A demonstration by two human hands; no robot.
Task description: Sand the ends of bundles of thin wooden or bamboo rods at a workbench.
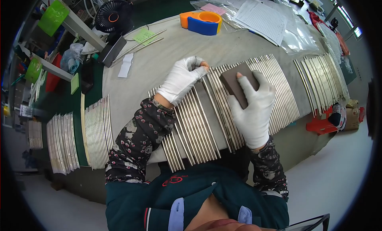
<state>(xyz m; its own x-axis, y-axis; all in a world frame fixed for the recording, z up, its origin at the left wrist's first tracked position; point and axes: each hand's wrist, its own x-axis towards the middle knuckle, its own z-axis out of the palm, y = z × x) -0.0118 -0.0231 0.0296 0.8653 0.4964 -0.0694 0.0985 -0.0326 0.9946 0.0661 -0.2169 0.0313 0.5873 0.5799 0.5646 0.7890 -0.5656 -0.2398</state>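
Firmly gripping a brown sanding block point(235, 86) in the gloved right hand point(253, 107), fingers point(243, 83) wrapped over it, atop metal strips point(199, 123); left hand point(181, 80) curled, pressing strips nearby on the bench point(167, 48).

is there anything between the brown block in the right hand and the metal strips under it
Nothing visible. The right hand presses the brown block flat on the metal strips; the left hand rests on the strips beside it, apart from the block.
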